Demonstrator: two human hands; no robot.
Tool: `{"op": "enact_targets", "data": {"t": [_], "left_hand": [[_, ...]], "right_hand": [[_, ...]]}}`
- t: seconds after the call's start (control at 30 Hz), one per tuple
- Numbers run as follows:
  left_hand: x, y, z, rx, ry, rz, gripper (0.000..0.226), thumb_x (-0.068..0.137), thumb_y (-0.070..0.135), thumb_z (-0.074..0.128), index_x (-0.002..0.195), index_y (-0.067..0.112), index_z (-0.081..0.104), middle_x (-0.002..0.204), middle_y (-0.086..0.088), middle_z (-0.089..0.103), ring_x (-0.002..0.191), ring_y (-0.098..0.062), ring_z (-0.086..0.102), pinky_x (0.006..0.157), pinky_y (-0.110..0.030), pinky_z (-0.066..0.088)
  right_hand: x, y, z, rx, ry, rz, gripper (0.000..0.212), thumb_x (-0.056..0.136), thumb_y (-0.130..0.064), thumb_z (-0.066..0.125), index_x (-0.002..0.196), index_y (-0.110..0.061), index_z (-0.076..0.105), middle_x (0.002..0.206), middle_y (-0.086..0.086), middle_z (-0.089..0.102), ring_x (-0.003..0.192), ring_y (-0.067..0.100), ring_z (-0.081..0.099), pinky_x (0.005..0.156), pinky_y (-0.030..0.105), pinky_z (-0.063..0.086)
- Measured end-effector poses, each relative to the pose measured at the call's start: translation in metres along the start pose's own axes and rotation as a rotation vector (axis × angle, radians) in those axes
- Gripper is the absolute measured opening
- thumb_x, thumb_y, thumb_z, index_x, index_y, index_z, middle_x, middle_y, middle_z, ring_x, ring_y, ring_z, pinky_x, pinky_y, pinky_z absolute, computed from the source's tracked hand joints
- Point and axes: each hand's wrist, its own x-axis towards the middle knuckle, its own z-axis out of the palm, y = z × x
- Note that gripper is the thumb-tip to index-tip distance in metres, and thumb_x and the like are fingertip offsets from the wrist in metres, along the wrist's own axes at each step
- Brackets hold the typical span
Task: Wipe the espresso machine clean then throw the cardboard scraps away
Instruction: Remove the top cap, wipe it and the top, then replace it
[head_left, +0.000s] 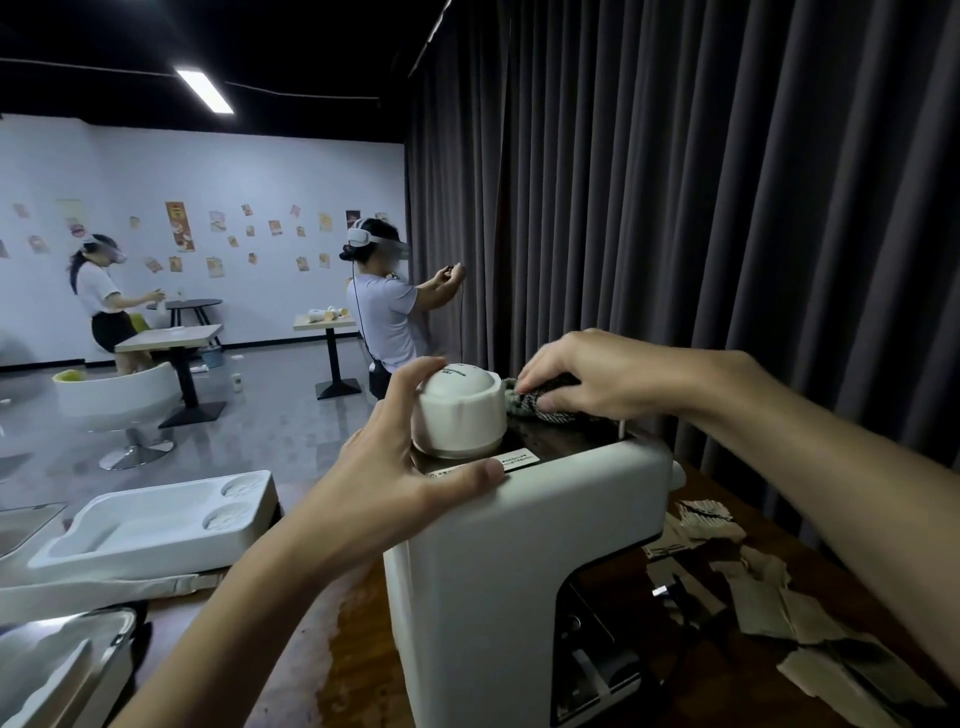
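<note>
The white espresso machine (498, 561) stands on the wooden counter in front of me, with a round white cap (460, 410) on its top. My left hand (395, 467) grips the machine's top left edge, thumb along the front rim and fingers curled beside the cap. My right hand (587, 382) holds a grey patterned cloth (524, 402) bunched against the machine's dark top, just right of the cap. Torn cardboard scraps (769, 597) lie on the counter to the right of the machine.
A white moulded foam tray (156, 525) lies on the counter at left, with a metal sink (57, 670) at the lower left. Dark curtains (701, 208) hang close behind the machine. Two people with headsets work at café tables in the room beyond.
</note>
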Motion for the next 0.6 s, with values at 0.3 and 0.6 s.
{"op": "enact_targets", "data": {"t": [0.3,0.6], "left_hand": [[-0.001,0.000,0.000,0.025,0.002,-0.008,0.088,0.060,0.069,0.075,0.132,0.067,0.026,0.139,0.011,0.050,0.125,-0.017,0.054,0.107,-0.048,0.044],[-0.003,-0.002,0.000,0.008,0.002,0.003,0.088,0.061,0.069,0.074,0.134,0.066,0.025,0.139,0.009,0.049,0.126,-0.020,0.052,0.107,-0.049,0.044]], "right_hand": [[0.012,-0.001,0.009,-0.082,0.037,0.022,0.037,0.100,-0.040,0.046,0.136,-0.038,0.053,0.139,-0.009,0.053,0.133,0.015,0.039,0.113,0.047,0.025],[-0.061,-0.022,-0.010,-0.090,-0.104,-0.038,0.044,0.100,-0.044,0.044,0.143,-0.044,0.039,0.148,-0.027,0.030,0.132,-0.010,0.015,0.113,0.027,0.004]]}}
